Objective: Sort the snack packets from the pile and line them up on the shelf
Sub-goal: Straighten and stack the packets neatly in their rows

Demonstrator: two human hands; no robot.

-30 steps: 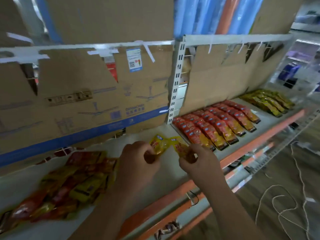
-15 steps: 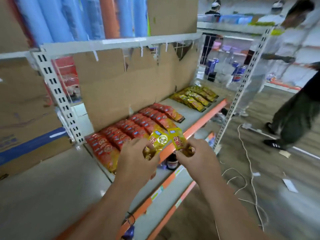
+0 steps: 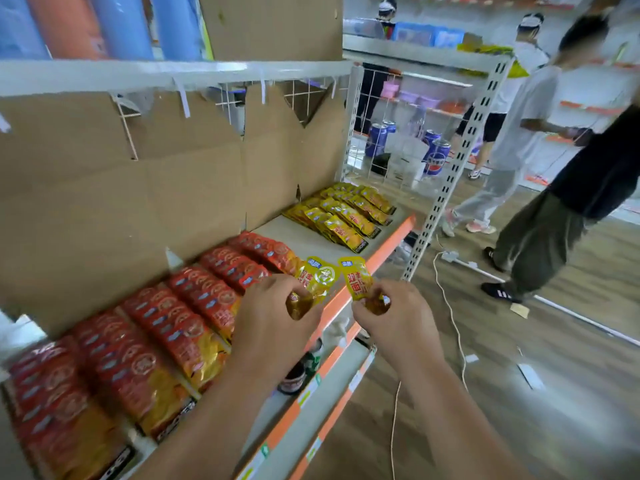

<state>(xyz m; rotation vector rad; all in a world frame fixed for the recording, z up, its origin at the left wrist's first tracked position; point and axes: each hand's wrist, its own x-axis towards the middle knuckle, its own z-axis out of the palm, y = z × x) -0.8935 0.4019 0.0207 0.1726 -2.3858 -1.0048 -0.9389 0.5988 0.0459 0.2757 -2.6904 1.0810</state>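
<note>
Logging what I am seeing through the head camera, item by item.

1. Left hand [image 3: 273, 320]: its fingers [image 3: 275, 289] are curling round the lower end of a small yellow packet [image 3: 317, 277], which is standing upright above the knuckles.
2. Right hand [image 3: 398, 327]: its fingers are pinching the bottom of a second yellow packet [image 3: 358, 275], also upright and leaning a little to the left.
3. Both held packets are hovering just beside each other over the orange front edge of the shelf [image 3: 388, 245], between the red stock and the yellow stock.
4. Red packets [image 3: 173, 334]: these are lying in overlapping rows across the near and middle stretch of the shelf, reaching back to the cardboard backing [image 3: 156, 202]. The left hand is overlapping their front edge in my view.
5. Yellow rows [image 3: 343, 216]: packets of the same colouring as the held pair are lying lined up at the far end of the shelf, well apart from both hands, with a bare strip of shelf separating them from the red rows.
6. Lower shelf [image 3: 332, 386]: it is carrying a dark bottle [image 3: 294, 379], partly hidden by my left forearm.
7. Top shelf: blue and orange rolls [image 3: 104, 26] are standing beside a cardboard box [image 3: 273, 26].
8. Surroundings: a white cable [image 3: 450, 306] is trailing over the wooden floor, two people [image 3: 540, 244] are standing in the aisle at right, and blue cans [image 3: 377, 138] are showing behind a wire grid.
</note>
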